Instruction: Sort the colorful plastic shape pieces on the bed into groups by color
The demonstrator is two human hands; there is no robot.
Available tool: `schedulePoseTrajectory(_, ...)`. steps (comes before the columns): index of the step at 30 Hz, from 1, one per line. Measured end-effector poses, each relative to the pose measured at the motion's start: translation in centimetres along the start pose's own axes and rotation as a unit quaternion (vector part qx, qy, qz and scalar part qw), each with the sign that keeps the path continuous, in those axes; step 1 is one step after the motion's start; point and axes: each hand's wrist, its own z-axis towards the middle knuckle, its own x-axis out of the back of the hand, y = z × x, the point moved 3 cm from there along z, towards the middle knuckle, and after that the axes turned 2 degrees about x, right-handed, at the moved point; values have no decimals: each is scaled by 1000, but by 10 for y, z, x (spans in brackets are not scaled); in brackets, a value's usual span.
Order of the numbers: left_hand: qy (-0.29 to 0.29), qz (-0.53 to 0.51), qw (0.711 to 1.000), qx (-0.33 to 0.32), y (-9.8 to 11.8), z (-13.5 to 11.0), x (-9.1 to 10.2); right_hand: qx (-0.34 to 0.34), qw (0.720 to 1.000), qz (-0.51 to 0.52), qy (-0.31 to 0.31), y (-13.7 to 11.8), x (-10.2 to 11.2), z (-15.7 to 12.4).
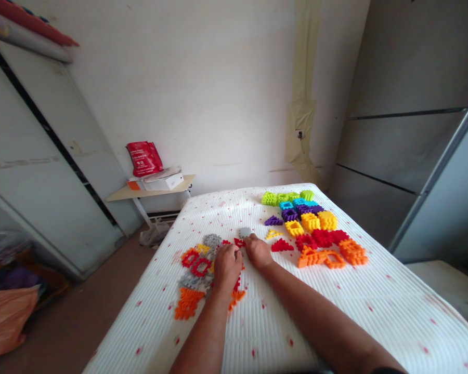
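Observation:
Both my hands rest on a white quilted mattress (335,311) among toy interlocking blocks. My left hand (226,265) is closed, knuckles up, over a flat cluster of red, grey and orange blocks (197,270). My right hand (257,250) is closed beside it, fingers curled at a small red piece (239,242) and a grey block (245,231). What each hand grips is hidden by the fingers. To the right lies a sorted group of blocks (315,228) in green, blue, purple, yellow, red and orange rows. A red triangle (282,245) and a purple triangle (273,221) lie between.
A small wooden side table (120,195) with a red bag (144,158) and white boxes stands by the far wall. Grey cabinets flank the left, and grey panels (405,130) the right. An orange bag (5,317) sits on the floor at left.

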Motion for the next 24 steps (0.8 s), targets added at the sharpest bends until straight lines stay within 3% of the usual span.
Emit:
schedulePoseTrajectory(8, 99, -95, 990, 23, -6, -1, 5, -4, 990, 111, 84, 8, 16, -3)
schedulePoseTrajectory(16, 113, -181, 977, 28, -11, 1, 9, 17, 963, 258, 75, 7, 20, -9)
schedulePoseTrajectory(24, 113, -283, 951, 58, -10, -4, 18, 88, 985, 94, 114, -6, 36, -21)
